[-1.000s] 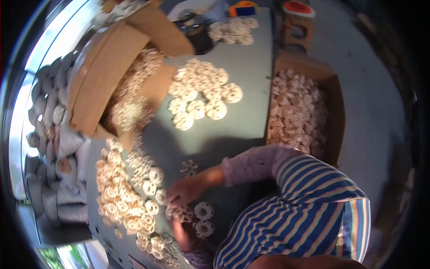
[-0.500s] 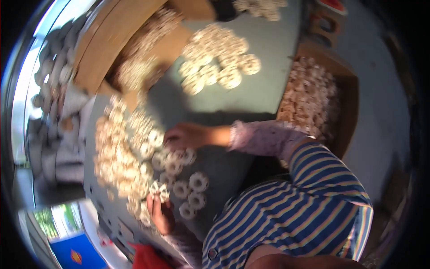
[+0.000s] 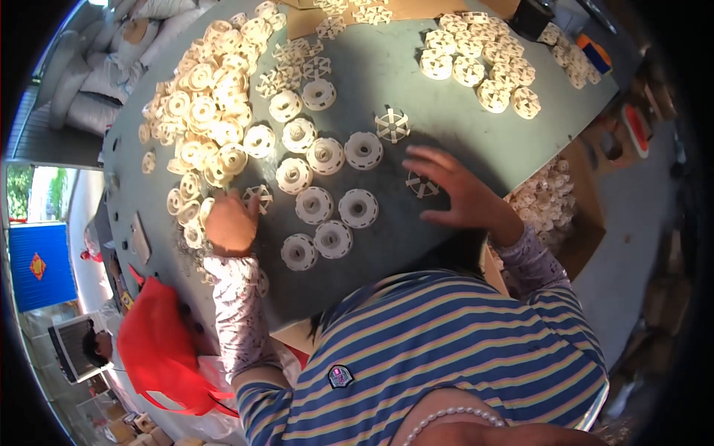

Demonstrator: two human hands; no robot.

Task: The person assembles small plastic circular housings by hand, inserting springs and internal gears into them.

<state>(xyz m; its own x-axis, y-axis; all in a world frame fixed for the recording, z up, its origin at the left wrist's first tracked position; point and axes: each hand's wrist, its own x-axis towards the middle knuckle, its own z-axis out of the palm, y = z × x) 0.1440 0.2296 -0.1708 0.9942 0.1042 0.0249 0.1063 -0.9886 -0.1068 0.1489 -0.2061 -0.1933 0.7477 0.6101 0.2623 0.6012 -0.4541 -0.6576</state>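
Note:
My left hand is at the near edge of a heap of cream plastic rings. Its fingers curl down among the rings, and what they hold, if anything, is hidden. A spoked plastic disc shows right beside its thumb; whether it is held I cannot tell. My right hand is spread with fingers apart. Under its fingertips lies another spoked disc, partly in shadow. Between my hands several round plastic wheels lie flat in loose rows. One more spoked disc lies beyond them.
Stacked wheel pieces stand at the far right of the grey-green table. A cardboard box of cream parts is off the table's right edge. A red bag hangs near the left corner. White sacks lie beyond the table.
The view has turned. My right hand has left the wheel pieces and moved right, its fingers spreading. My left hand, which held up a cream spoked piece, is now down at the ring heap.

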